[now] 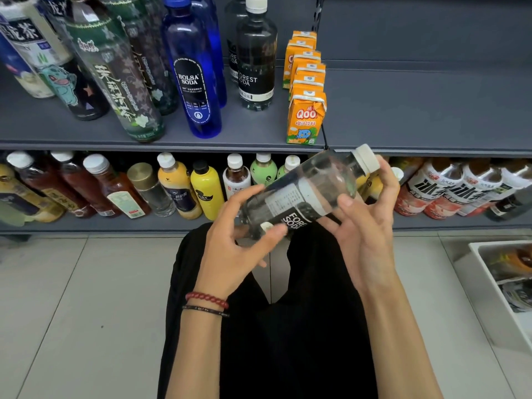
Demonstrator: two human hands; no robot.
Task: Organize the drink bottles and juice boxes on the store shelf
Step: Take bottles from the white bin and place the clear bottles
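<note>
A clear Forest Soda bottle [308,191] with a black label and white cap lies tilted in front of the shelves, cap up to the right. My left hand [239,240] grips its base, thumb and fingers curled round it. My right hand [365,223] holds the upper body, fingers reaching to the cap. On the upper shelf [417,110] two more Forest Soda bottles [256,61] stand upright. Right of them runs a row of orange Qoo juice boxes [306,113], front to back.
Blue Bolsa Soda bottles [198,82] and green tea bottles [121,87] stand left on the upper shelf; its right part is bare. The lower shelf holds several mixed bottles [178,188]. A white bin [501,286] sits on the tiled floor at right.
</note>
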